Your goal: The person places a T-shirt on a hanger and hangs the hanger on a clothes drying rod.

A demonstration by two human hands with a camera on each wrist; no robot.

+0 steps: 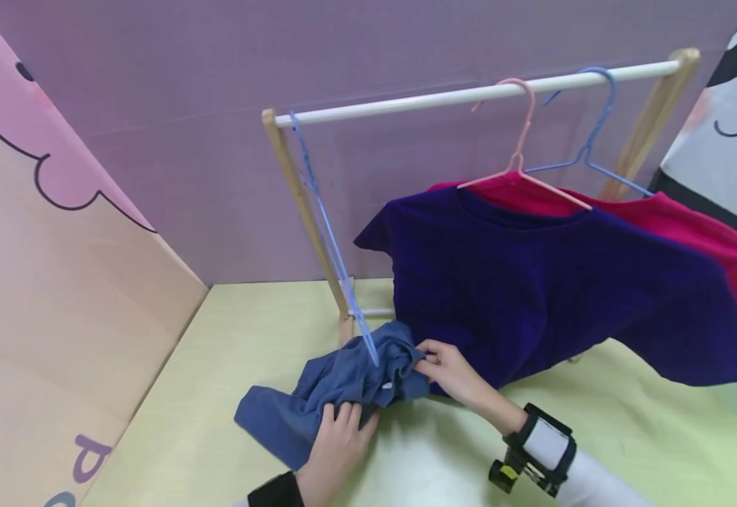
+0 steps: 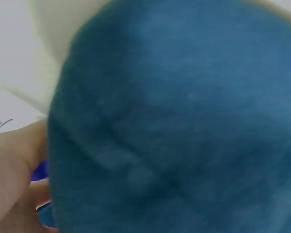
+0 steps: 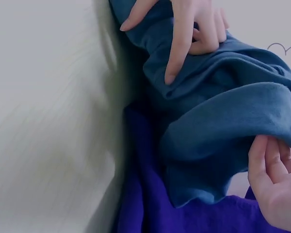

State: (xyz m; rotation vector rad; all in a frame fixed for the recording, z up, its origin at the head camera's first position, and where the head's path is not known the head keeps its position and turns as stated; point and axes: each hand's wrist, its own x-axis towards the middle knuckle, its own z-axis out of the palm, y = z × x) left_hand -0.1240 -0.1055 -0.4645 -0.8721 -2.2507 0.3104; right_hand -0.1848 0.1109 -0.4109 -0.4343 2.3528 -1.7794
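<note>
A crumpled blue shirt (image 1: 337, 380) lies bunched on the pale yellow surface, a small white patch showing on it. My right hand (image 1: 454, 370) pinches a folded edge of it, the fingertips and cloth seen closer in the right wrist view. On the near side my left hand (image 1: 339, 440) grips the cloth, some fingers curled and one stretched along the fabric (image 3: 179, 43). A blue hanger (image 1: 337, 257) hangs from the rack's left end, its lower end in front of the shirt; whether it is inside the cloth, I cannot tell. Blue cloth (image 2: 184, 107) covers most of the left wrist view.
A small clothes rack with a white rail (image 1: 400, 104) and wooden posts stands at the back. A dark purple T-shirt (image 1: 533, 282) hangs there on a pink hanger (image 1: 521, 134). Behind it a pink-red shirt (image 1: 717, 232) hangs on another blue hanger (image 1: 599, 127). Printed walls enclose the surface.
</note>
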